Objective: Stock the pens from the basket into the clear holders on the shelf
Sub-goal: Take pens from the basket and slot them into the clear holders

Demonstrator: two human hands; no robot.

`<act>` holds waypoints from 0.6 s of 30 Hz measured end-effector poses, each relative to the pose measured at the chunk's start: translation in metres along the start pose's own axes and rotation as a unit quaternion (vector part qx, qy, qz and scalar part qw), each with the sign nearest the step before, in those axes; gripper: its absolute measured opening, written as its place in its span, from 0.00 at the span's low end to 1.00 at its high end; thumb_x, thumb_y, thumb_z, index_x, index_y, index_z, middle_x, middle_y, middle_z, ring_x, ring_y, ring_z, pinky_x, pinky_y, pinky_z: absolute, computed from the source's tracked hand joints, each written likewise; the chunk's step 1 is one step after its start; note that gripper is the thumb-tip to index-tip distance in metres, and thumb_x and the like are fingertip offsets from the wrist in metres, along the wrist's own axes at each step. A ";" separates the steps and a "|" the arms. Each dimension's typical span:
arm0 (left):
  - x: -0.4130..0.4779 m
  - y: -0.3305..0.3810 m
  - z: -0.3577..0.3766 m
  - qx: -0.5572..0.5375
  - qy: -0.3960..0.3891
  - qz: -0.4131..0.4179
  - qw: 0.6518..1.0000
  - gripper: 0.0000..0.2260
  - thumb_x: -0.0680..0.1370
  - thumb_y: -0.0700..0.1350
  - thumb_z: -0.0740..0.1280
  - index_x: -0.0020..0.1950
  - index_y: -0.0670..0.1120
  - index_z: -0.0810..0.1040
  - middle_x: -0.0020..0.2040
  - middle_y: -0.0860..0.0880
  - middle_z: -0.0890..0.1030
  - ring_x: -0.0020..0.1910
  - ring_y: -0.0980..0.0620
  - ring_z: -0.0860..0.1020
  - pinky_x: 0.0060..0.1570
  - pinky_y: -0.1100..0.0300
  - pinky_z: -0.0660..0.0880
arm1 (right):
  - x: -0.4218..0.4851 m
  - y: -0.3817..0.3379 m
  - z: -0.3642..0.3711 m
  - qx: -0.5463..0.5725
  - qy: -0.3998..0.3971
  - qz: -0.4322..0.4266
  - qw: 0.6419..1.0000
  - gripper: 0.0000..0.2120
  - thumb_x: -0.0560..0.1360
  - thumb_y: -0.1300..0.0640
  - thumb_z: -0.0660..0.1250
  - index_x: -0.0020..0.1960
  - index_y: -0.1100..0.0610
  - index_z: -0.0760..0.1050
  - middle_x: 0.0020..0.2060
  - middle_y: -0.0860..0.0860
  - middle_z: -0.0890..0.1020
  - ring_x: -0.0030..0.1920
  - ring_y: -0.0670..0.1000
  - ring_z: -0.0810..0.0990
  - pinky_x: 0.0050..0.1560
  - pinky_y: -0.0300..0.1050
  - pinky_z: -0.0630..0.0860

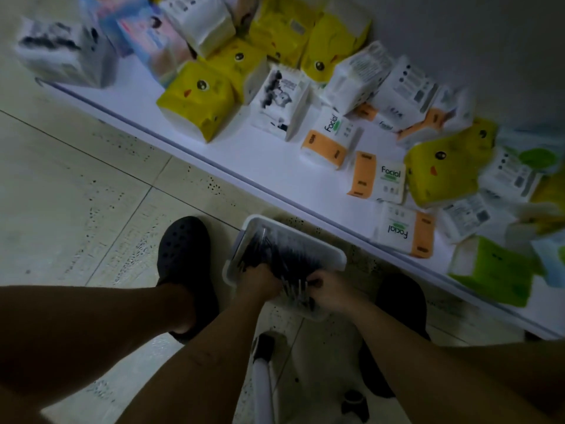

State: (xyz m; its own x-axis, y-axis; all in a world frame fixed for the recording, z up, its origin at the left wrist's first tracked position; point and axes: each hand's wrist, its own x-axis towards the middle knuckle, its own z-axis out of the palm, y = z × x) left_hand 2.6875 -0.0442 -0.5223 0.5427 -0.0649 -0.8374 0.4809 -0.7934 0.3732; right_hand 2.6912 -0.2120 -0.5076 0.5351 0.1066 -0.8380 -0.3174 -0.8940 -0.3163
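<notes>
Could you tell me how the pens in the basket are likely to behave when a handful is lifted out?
The pens look thin, smooth and stiff, so a loose handful may well slide apart. The left hand and right hand both grip them, which probably helps. Dropped on the tiled floor, they would likely roll.

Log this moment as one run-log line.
stage: gathering pens | left hand: grips pens in basket on floor | right hand: grips pens | holders: not in view | shelf: tissue packs

Left hand (258, 283), right hand (328, 290), seemingly curled.
</notes>
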 end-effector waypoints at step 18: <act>-0.015 -0.004 0.010 -0.233 0.095 -0.041 0.967 0.07 0.73 0.39 0.70 0.41 0.44 0.71 0.39 0.41 0.80 0.37 0.44 0.80 0.37 0.54 0.77 | 0.032 -0.014 0.042 -0.170 0.010 -0.024 0.985 0.20 0.80 0.51 0.57 0.71 0.54 0.69 0.63 0.59 0.72 0.59 0.59 0.73 0.59 0.49 0.74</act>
State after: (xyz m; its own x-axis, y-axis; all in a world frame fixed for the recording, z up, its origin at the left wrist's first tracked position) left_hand 2.6705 -0.0466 -0.5152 0.5857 0.1338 -0.7994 0.7610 -0.4302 0.4856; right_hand 2.6801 -0.1776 -0.5483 0.5599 0.1465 -0.8155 -0.0121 -0.9827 -0.1848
